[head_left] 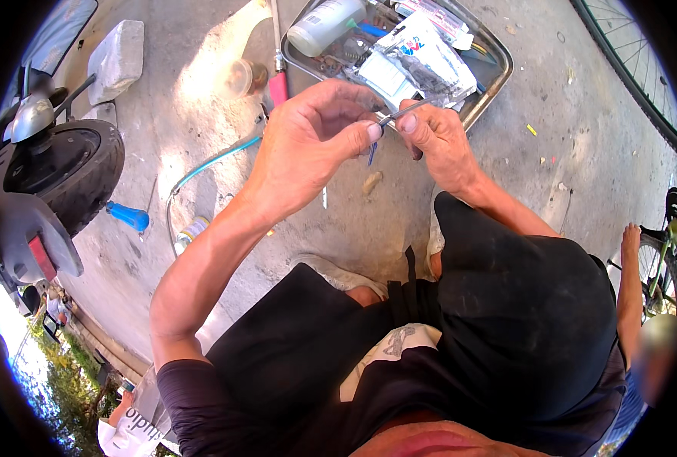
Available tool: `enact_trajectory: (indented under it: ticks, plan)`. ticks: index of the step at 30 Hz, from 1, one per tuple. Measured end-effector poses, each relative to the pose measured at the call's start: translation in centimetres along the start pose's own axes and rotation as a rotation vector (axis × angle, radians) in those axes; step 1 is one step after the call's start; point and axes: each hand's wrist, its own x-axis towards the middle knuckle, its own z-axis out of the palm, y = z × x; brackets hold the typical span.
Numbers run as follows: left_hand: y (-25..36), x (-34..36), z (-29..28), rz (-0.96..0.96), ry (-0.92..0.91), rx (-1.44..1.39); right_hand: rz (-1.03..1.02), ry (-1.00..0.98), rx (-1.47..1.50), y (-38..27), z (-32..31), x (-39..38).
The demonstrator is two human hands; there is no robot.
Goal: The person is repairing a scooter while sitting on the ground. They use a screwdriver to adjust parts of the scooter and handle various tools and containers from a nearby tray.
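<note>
In front of my knees, both hands are raised close together over the concrete floor. My left hand pinches a thin dark wire-like piece between thumb and fingers. The other part of this piece is gripped by my right hand, its thumb pressed against the fingers. A short bluish end dangles below my left fingertips. What exactly the piece is cannot be made out. Just beyond my hands lies a metal tray holding a translucent bottle, a white plastic package and several small parts and tools.
At left stands a scooter wheel, with a blue-handled tool beside it. A pink-handled hose and a round jar lie left of the tray. A bicycle wheel is at far right; other people are near the lower edges.
</note>
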Motion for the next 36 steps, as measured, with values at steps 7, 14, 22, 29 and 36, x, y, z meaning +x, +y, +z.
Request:
enact_trajectory:
  ticks: [7,14,22,29,36]
  plan:
    - [0.3,-0.5,1.0,0.043,0.016,0.195,0.088,0.017,0.071,0.0,0.2,-0.2]
    - [0.1,-0.1,1.8,0.074,0.063,0.236,0.254,0.020,0.198,0.3,0.9,-0.3]
    - [-1.4,0.8,2.7,0.238,0.121,0.252,0.459,-0.055,0.682,-0.2,1.8,-0.2]
    - [-1.7,1.1,2.4,0.382,0.064,0.431,0.409,-0.038,0.689,-0.4,1.8,-0.3]
    - [-0.7,0.9,2.9,0.265,0.071,0.263,0.370,-0.008,0.623,-0.3,1.8,-0.3]
